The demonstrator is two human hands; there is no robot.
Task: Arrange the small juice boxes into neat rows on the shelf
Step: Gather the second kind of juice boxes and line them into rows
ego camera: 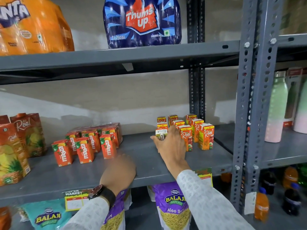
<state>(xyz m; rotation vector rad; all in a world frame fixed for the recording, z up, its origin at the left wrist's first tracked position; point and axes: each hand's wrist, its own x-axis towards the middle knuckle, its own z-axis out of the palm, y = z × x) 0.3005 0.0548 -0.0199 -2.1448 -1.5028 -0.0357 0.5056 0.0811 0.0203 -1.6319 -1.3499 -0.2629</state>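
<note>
On the grey middle shelf (146,170) stand several small orange Real juice boxes (206,138) at the right, in loose rows. My right hand (171,145) is closed around one small Real box (161,133) at the front left of that group, its pale top facing me. Left of centre stand several small Maaza juice boxes (84,151), some still in plastic wrap behind. My left hand (121,170) hovers blurred over the shelf's front, just right of the Maaza boxes, a dark watch on the wrist; whether its fingers hold anything is hidden.
Large Real pineapple cartons (15,151) stand at the far left. Fanta (33,25) and Thums Up (142,22) packs sit on the shelf above. Balaji snack bags (174,205) hang below. A slotted steel upright (250,97) bounds the right, with bottles (277,110) beyond.
</note>
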